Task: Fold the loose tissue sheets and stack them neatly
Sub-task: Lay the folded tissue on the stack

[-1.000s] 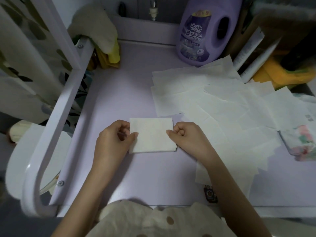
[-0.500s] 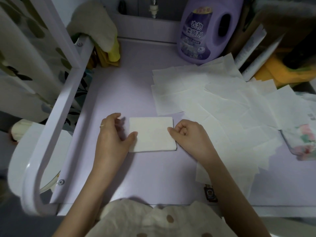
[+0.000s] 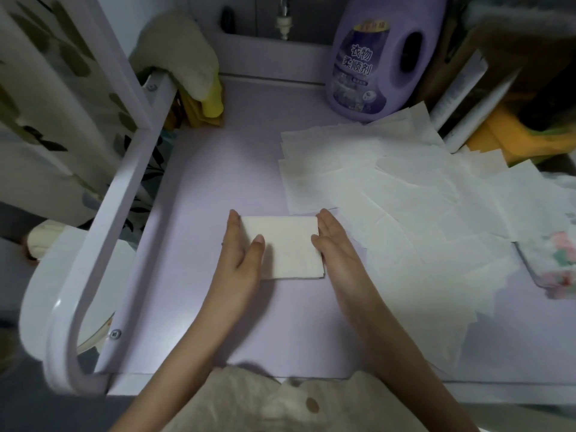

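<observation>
White folded tissue stack (image 3: 285, 247) lies between both sets of straightened fingers: left hand (image 3: 241, 244) against one edge, right hand (image 3: 332, 241) against the other, seemingly squaring it; loose tissue sheets (image 3: 405, 194) spread beyond the right fingertips.

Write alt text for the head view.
Both open hands, left hand and right hand, flank a small folded white tissue stack on a pale lilac table. Loose white tissue sheets spread at right, before a purple detergent bottle.

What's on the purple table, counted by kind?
Folded tissue stack: 1
Spread of loose tissue sheets, too overlapped to count singly: 1
Purple bottle: 1
Floral tissue pack: 1
Hands, left and right: 2
Total: 6
</observation>
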`<action>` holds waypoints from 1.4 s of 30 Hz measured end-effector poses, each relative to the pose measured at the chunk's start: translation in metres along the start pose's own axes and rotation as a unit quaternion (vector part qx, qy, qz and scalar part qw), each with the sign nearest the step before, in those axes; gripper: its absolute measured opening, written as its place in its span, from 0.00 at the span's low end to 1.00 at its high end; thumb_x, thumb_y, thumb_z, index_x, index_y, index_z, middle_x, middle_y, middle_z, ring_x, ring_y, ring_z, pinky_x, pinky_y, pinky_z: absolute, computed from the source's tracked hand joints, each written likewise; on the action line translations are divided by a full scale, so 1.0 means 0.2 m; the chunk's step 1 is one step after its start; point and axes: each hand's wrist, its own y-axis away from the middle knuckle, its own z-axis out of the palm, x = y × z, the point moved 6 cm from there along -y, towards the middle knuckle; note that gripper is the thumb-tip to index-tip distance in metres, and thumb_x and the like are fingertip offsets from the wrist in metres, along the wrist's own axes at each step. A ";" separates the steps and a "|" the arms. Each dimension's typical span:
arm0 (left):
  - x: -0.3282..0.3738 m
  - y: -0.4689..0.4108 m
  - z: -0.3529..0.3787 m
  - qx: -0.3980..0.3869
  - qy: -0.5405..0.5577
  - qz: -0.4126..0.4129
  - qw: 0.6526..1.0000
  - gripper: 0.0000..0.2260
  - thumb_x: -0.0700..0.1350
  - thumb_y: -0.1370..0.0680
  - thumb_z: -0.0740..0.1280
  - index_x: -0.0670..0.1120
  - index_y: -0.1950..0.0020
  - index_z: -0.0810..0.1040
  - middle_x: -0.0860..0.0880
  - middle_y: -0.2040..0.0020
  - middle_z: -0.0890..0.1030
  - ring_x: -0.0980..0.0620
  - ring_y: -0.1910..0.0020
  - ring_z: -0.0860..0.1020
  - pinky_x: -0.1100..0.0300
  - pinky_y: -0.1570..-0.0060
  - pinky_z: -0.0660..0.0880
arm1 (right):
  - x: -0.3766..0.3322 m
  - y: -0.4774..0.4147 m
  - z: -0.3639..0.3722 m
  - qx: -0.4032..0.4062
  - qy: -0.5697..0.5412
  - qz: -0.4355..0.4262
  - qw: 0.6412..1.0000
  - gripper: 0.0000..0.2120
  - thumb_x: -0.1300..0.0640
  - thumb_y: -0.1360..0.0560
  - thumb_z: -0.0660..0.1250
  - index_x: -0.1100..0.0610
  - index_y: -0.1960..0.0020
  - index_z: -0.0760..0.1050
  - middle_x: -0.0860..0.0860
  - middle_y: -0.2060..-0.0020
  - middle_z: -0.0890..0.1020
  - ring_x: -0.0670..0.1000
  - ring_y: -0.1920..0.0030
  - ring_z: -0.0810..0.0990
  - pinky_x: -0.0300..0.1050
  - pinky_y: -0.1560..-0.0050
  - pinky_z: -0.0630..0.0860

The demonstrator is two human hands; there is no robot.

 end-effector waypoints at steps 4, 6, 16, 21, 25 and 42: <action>0.04 -0.03 -0.06 -0.050 -0.113 0.081 0.989 0.48 0.55 0.28 0.73 0.48 0.22 0.41 0.53 0.21 0.44 0.59 0.23 0.44 0.63 0.27 0.44 | -0.05 -0.01 -0.06 0.000 0.125 -0.074 0.989 0.33 0.61 0.21 0.64 0.50 0.22 0.53 0.43 0.24 0.60 0.41 0.25 0.58 0.43 0.24 0.55; 0.08 -0.04 -0.07 -0.127 -0.313 0.190 0.922 0.58 0.64 0.36 0.74 0.54 0.24 0.33 0.56 0.23 0.36 0.60 0.25 0.34 0.57 0.27 0.36 | -0.11 -0.01 -0.07 -0.048 0.224 -0.124 0.965 0.40 0.55 0.26 0.72 0.47 0.22 0.51 0.43 0.25 0.61 0.41 0.25 0.58 0.45 0.24 0.57; 0.13 -0.14 -0.12 -0.201 -0.517 0.174 0.814 0.58 0.57 0.34 0.76 0.55 0.25 0.31 0.52 0.24 0.56 0.58 0.25 0.46 0.56 0.28 0.33 | -0.18 -0.03 0.08 -0.207 0.552 -0.202 0.782 0.60 0.43 0.35 0.77 0.47 0.22 0.34 0.45 0.22 0.45 0.29 0.35 0.29 0.34 0.35 0.25; 0.12 -0.14 -0.12 -0.195 -0.522 0.168 0.813 0.56 0.57 0.34 0.75 0.54 0.24 0.33 0.53 0.25 0.58 0.55 0.25 0.51 0.56 0.27 0.35 | -0.13 -0.10 0.11 -0.181 0.563 -0.232 0.772 0.59 0.42 0.35 0.76 0.50 0.21 0.37 0.49 0.24 0.58 0.48 0.24 0.50 0.47 0.24 0.35; 0.12 -0.14 -0.12 -0.191 -0.522 0.161 0.816 0.56 0.58 0.34 0.75 0.54 0.23 0.34 0.52 0.24 0.57 0.55 0.25 0.50 0.55 0.27 0.34 | -0.12 -0.11 0.11 -0.176 0.558 -0.243 0.774 0.57 0.42 0.34 0.76 0.50 0.21 0.38 0.49 0.26 0.60 0.48 0.25 0.54 0.50 0.23 0.37; 0.11 -0.09 -0.02 -0.223 -0.507 0.233 0.799 0.45 0.73 0.34 0.44 0.54 0.22 0.39 0.56 0.22 0.37 0.61 0.28 0.28 0.52 0.32 0.23 | -0.18 -0.08 -0.19 -0.010 0.506 -0.189 0.841 0.37 0.43 0.21 0.61 0.50 0.21 0.43 0.47 0.21 0.48 0.46 0.22 0.41 0.47 0.24 0.35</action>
